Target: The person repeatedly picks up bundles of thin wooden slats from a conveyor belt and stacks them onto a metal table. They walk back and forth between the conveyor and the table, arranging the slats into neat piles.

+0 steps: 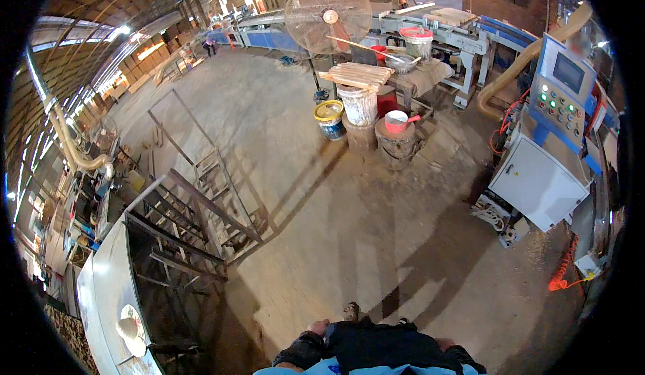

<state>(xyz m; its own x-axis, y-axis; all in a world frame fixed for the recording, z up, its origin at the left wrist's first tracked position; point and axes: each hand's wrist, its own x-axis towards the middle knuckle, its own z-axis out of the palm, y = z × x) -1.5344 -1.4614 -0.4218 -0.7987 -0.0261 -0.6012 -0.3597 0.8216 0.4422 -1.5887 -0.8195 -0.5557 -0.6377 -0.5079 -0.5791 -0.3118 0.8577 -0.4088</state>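
I stand on a dusty floor, with both arms low at my sides. Beside the dark apron at my front, only a small part of my left hand shows past a dark sleeve. My right hand is mostly hidden at the other side of the apron. The fingers of neither hand can be made out, and no held object is visible. A metal frame rack stands on the floor to the left. A grey control cabinet with buttons and a screen is at the right.
Ahead are a large fan, a white bucket topped with wooden strips, a yellow-lidded bucket and a stained bucket. A white-topped table is at the lower left. An orange coiled hose hangs near the cabinet.
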